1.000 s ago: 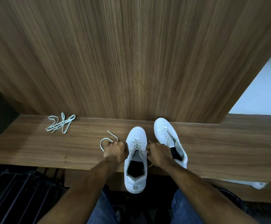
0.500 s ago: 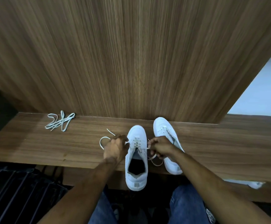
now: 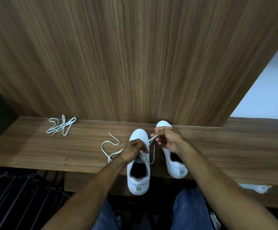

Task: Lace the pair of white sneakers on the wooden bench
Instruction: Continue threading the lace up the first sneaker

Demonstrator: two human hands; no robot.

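On brown wooden surface (image 3: 217,146): left hand (image 3: 131,151) is pinching the white flat lace (image 3: 109,146) at near white leather sneaker (image 3: 139,176); right hand (image 3: 167,140) is pinching its other end. Two sneakers, second (image 3: 176,168) alongside; one spare lace bundle (image 3: 61,127).

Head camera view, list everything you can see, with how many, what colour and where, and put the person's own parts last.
Sneakers: two, white, side by side on the bench; left sneaker overhangs the front edge, right sneaker beside it.
Lace being threaded: one, white, runs from the left sneaker, its free end curling on the bench to the left.
Spare lace: one bundle, white, far left at the back of the bench.
Bench: one, brown wood.
Back panel: one, brown wood, behind the bench.
Jeans: blue, bottom.
Left hand: holds the lace at the left sneaker's eyelets.
Right hand: pinches the lace, raised.
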